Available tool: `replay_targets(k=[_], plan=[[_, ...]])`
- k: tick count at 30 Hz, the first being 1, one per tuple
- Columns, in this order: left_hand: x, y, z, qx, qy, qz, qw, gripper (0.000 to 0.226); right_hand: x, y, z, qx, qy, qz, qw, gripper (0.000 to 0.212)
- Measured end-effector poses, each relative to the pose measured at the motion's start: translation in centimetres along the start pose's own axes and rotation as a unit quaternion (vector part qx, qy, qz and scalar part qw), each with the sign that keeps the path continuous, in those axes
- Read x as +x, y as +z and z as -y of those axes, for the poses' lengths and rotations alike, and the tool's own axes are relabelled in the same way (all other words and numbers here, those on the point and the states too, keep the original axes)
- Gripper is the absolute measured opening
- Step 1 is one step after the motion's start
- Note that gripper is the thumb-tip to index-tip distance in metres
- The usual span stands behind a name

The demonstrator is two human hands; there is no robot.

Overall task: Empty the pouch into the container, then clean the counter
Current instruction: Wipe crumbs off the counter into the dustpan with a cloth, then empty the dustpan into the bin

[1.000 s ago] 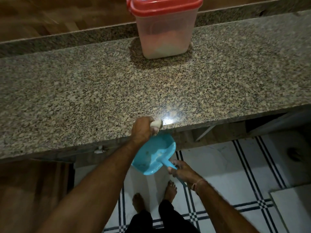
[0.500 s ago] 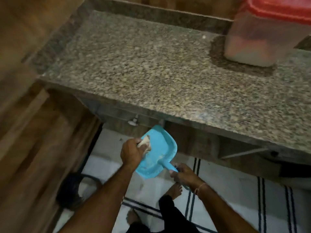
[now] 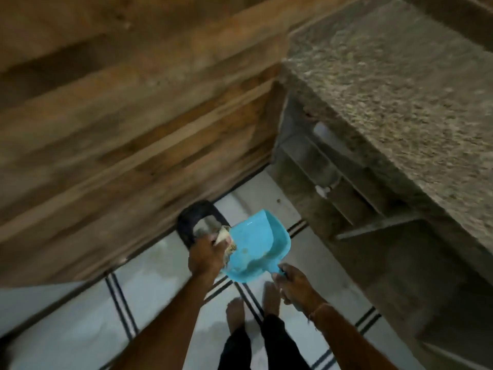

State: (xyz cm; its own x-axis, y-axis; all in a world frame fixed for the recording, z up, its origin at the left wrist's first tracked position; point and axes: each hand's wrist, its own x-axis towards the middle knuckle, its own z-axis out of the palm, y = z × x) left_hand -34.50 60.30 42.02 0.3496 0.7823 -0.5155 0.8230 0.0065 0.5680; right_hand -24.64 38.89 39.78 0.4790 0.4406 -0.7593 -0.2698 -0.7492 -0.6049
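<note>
My right hand [image 3: 294, 285] grips the handle of a blue dustpan [image 3: 253, 247], held low over the floor with a few crumbs in it. My left hand [image 3: 206, 256] holds a pale crumpled cloth [image 3: 222, 235] against the pan's left edge. Just behind my left hand stands a dark round bin [image 3: 190, 222] on the floor. The speckled granite counter [image 3: 400, 89] runs along the upper right. The container is out of view.
A wooden panel wall [image 3: 120, 116] fills the left and top. Open shelves [image 3: 333, 182] sit under the counter. My bare feet [image 3: 237, 315] stand on white floor tiles with dark lines [image 3: 120, 303].
I have turned left from the counter, so the red-lidded container left the view. Both hands carried the dustpan and cloth down towards the dark bin.
</note>
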Motion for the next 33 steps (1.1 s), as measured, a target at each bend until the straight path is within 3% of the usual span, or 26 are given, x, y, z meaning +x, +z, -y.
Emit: replay_targets(k=[7, 11, 16, 23, 27, 33], plan=[[8.3, -1.3, 10.3, -0.049, -0.112, -0.062, 0.991, 0.035, 14.6, 11.1, 3.7, -0.21, 0.039, 0.068, 0.975, 0.025], [13.4, 0.1, 14.7, -0.117, -0.154, -0.086, 0.977, 0.021, 24.5, 17.7, 4.0, -0.227, 0.043, 0.077, 0.97, 0.022], [16.4, 3.0, 18.6, -0.166, -0.202, -0.082, 0.962, 0.008, 29.5, 22.1, 3.8, -0.293, 0.072, 0.062, 0.951, 0.022], [17.9, 5.9, 21.4, -0.185, -0.227, -0.096, 0.951, 0.031, 34.4, 23.1, -2.9, -0.19, 0.064, 0.036, 0.979, 0.067], [19.6, 6.8, 22.4, -0.17, -0.216, -0.108, 0.955, 0.028, 36.2, 23.9, -3.2, -0.159, 0.04, 0.031, 0.986, 0.059], [21.3, 8.9, 24.7, -0.173, -0.227, -0.116, 0.951, 0.029, 38.6, 26.2, -5.1, -0.098, 0.027, 0.035, 0.994, 0.063]])
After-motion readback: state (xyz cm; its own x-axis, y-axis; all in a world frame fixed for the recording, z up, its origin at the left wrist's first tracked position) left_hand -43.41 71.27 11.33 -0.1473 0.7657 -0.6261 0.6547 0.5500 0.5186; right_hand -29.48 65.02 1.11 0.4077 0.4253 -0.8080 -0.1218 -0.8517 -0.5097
